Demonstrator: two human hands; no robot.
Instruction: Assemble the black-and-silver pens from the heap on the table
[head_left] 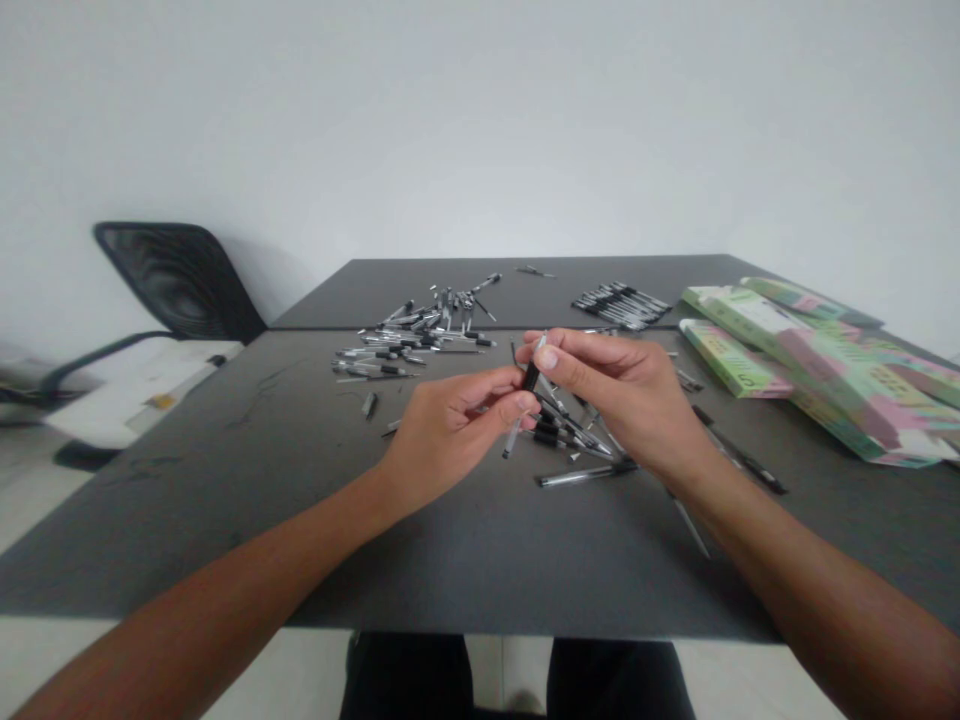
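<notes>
Left hand (pixel 454 415) and right hand (pixel 626 385) are pinched around one pen (pixel 531 378), presumably for steadiness; loose pens (pixel 384 369) are spread within reach at left.

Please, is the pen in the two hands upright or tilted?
Tilted: the pen slants, its lower end further left than its top.

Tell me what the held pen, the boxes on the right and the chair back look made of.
Pen: probably plastic, see-through at its lower end; its dark section could be plastic or rubber.
Boxes: likely smooth printed card, given the flat coloured panels and pale flaps.
Chair back: apparently dark mesh, matte, judging by its fine rippled pattern.
</notes>
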